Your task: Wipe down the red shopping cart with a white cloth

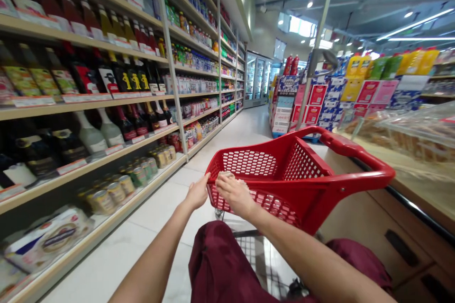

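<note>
Shelves (pixel 106 99) w/ bottles & cans run along the left of the aisle; counter (pixel 408 184) w/ packaged goods on the right. Red cart (pixel 295 175) sits mid-aisle, tilted, just ahead of the person's maroon-clad knees. Left hand (pixel 197 194) touches the cart's near rim, fingers curled over its edge. Right hand (pixel 236 195) rests on same rim just beside it, fingers bent around the rim, gripping it.
</note>
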The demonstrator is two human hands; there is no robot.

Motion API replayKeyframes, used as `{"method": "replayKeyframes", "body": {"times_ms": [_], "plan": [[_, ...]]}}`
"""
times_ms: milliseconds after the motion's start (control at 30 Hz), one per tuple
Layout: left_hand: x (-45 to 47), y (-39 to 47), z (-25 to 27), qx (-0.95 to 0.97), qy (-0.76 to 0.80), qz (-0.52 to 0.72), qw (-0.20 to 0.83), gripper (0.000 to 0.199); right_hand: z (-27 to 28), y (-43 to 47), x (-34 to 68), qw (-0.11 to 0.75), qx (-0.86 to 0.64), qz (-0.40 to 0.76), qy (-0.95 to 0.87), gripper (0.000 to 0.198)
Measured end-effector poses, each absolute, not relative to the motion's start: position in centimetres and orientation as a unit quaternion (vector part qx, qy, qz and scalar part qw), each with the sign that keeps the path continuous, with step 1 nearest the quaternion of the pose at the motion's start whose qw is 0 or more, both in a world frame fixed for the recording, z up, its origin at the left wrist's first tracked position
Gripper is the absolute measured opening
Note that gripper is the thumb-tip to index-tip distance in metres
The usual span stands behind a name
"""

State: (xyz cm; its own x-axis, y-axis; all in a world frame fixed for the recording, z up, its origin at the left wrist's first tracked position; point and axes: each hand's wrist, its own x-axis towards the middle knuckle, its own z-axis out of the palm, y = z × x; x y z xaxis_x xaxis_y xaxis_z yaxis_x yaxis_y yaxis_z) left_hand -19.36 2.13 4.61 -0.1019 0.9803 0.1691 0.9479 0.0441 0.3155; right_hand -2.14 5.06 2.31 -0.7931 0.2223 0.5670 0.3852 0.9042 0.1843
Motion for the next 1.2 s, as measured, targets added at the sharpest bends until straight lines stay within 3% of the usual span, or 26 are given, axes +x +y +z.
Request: {"method": "replayKeyframes", "body": {"times_ms": [133,500,733,933,1200], "plan": [[-20.3,2.0,4.0,0.668,0.719,0.178,0.065,0.072,-0.4,4.6,-3.7,0.225,-0.171,-0.141,-0.949,0.022],[-20.5,1.4,4.2,0.664,0.716,0.193,0.093,0.074,-1.2,4.6,-3.9,0.21,-0.169,-0.129,-0.954,0.023],[-19.1,1.2,4.7,0.651,0.738,0.162,0.076,0.068,-0.7,5.2,0.5,0.304,-0.199,-0.137,-0.921,0.031],[-18.4,1.1,5.2,0.653,0.746,0.113,0.061,0.064,-1.7,4.5,3.1,0.284,-0.205,-0.145,-0.925,0.024],[-13.3,2.1,5.7,0.719,0.69,0.084,0.026,0.064,-0.6,4.9,6.2,0.3,-0.233,-0.135,-0.915,0.031]]}}
